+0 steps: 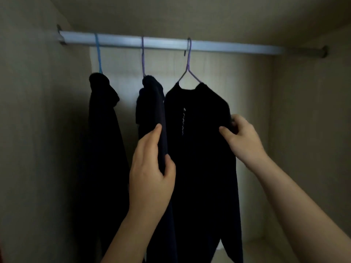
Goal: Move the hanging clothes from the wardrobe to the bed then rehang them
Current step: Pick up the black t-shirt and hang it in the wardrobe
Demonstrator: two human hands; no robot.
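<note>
Three dark garments hang from the rail point(171, 42) that runs across the top of the wardrobe. Under the rail's left part, the left garment point(102, 130) hangs from a blue hanger point(98, 57). No hand is near it. Below the rail's middle, the middle garment point(148, 103) hangs edge-on from a purple hanger point(142, 57). Further right along the rail, a third hanger point(189, 61), also purple, has its hook over the rail and carries the right garment point(199, 149). This one faces forward, with a short vertical line of pale lettering point(183, 120) down its chest.

Both hands reach up well below the rail, one at each side of the right garment. The left hand point(150, 177) is curled, with its thumb in front and its fingers behind, and grips a navy fold point(161, 145) right where the middle and right garments meet. I cannot tell which of the two garments the fold belongs to. The right hand point(241, 137) is higher, nearer the rail. It pinches the right garment's outer edge at the shoulder between its thumb and bent fingers. The right garment's body hangs between the two hands and drops past both wrists.

The back wall point(247, 82) behind the garments is pale.
</note>
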